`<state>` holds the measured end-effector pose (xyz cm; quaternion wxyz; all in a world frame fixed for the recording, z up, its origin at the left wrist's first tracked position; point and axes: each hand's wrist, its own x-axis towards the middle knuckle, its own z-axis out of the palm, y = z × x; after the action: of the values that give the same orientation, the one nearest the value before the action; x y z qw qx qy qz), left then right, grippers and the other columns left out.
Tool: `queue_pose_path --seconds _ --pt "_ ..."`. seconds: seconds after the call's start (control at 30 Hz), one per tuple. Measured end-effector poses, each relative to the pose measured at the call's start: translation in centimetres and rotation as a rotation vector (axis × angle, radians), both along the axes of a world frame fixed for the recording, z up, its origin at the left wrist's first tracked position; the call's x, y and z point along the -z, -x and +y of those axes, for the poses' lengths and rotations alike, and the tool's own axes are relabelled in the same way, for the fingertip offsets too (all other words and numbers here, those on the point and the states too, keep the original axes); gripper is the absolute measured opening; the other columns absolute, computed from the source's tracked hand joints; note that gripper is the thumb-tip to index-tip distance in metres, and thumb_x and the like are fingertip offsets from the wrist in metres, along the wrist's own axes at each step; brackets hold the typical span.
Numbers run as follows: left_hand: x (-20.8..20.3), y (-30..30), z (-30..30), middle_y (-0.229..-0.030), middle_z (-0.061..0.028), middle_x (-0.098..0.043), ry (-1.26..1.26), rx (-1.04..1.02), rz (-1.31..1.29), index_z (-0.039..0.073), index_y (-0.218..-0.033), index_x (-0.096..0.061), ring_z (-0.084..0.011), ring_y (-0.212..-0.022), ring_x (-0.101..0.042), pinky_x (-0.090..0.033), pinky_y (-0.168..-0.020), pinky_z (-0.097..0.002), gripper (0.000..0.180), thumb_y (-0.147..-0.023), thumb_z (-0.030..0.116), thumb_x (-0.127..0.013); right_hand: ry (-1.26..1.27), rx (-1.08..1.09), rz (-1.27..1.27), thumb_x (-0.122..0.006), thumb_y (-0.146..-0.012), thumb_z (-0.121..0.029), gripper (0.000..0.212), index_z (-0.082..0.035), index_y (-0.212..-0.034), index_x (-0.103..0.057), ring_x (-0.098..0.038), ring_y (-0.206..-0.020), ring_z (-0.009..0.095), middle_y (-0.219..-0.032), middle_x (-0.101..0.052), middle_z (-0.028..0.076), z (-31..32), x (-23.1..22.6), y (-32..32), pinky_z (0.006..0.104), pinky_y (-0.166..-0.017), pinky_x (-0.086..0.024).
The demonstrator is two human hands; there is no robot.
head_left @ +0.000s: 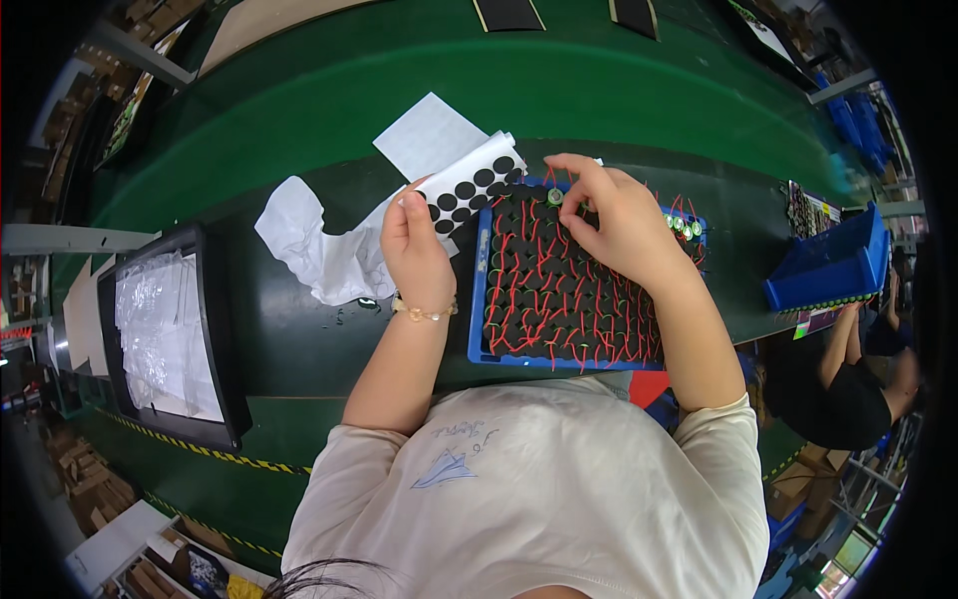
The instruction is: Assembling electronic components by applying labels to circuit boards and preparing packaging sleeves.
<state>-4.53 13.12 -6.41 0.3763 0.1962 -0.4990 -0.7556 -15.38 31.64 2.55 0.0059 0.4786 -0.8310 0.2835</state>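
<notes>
My left hand (417,255) grips a white sheet of black round stickers (467,195), thumb on top, the sheet's far end curled over. Crumpled white backing paper (319,245) trails from it to the left. To the right lies a blue tray (479,299) packed with black-topped round parts with red wires (559,290). Over its far side hovers my right hand (619,215), index finger and thumb apart, with nothing visible held. Close to those fingertips is a silvery-green round part (555,197) with a red wire. Several similar bare-topped parts (684,226) sit at the tray's far right corner.
A square white sheet (429,135) lies behind the stickers. On the left stands a black tray (225,349) with clear plastic bags (160,329). A blue bin (828,262) is at the right table edge, near another person (833,384). Dark panels (509,14) lie at the far side.
</notes>
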Motion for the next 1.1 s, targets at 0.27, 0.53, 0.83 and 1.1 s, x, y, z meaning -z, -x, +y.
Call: queue_pose_path --seconds 0.27,0.53,0.83,1.1 --pt "-0.4 -0.1 0.1 -0.099 -0.0070 -0.066 -0.041 0.020 0.029 -0.004 -0.109 -0.062 -0.0110 -0.088 -0.060 -0.048 -0.080 -0.0264 0.036 -0.104 0.028 -0.046 0.063 0.196 -0.181 -0.070 -0.082 -0.010 0.013 -0.003 -0.091 -0.065 -0.062 -0.092 0.026 -0.097 -0.062 0.009 0.2 1.4 1.8 0.0342 -0.080 -0.050" --pt "0.2 -0.1 -0.1 -0.099 -0.0072 -0.066 -0.046 -0.004 0.010 -0.004 -0.109 -0.062 -0.0111 -0.089 -0.060 -0.047 -0.081 -0.0264 0.036 -0.104 0.027 -0.045 -0.022 0.216 -0.177 -0.073 -0.082 -0.016 0.013 -0.005 -0.088 -0.069 -0.060 -0.103 0.029 -0.109 -0.062 0.009 -0.2 2.0 1.5 0.0381 -0.087 -0.049" --pt "0.0 -0.1 0.0 -0.099 -0.0070 -0.066 -0.044 0.001 0.009 -0.004 -0.110 -0.063 -0.0111 -0.089 -0.060 -0.047 -0.081 -0.0263 0.036 -0.104 0.027 -0.046 -0.035 0.297 -0.048 -0.075 -0.079 -0.016 0.012 -0.006 -0.084 -0.070 -0.061 -0.103 0.029 -0.110 -0.064 0.007 -0.5 2.1 0.8 0.0395 -0.087 -0.049" --pt "-0.2 -0.2 0.2 -0.097 -0.0056 -0.066 -0.016 0.016 0.018 -0.004 -0.110 -0.064 -0.0097 -0.087 -0.058 -0.046 -0.079 -0.0249 0.035 -0.103 0.027 -0.048 0.011 0.261 -0.031 -0.076 -0.077 -0.013 0.012 -0.004 -0.082 -0.068 -0.061 -0.098 0.031 -0.106 -0.063 0.009 -0.7 2.3 1.0 0.0396 -0.085 -0.049"
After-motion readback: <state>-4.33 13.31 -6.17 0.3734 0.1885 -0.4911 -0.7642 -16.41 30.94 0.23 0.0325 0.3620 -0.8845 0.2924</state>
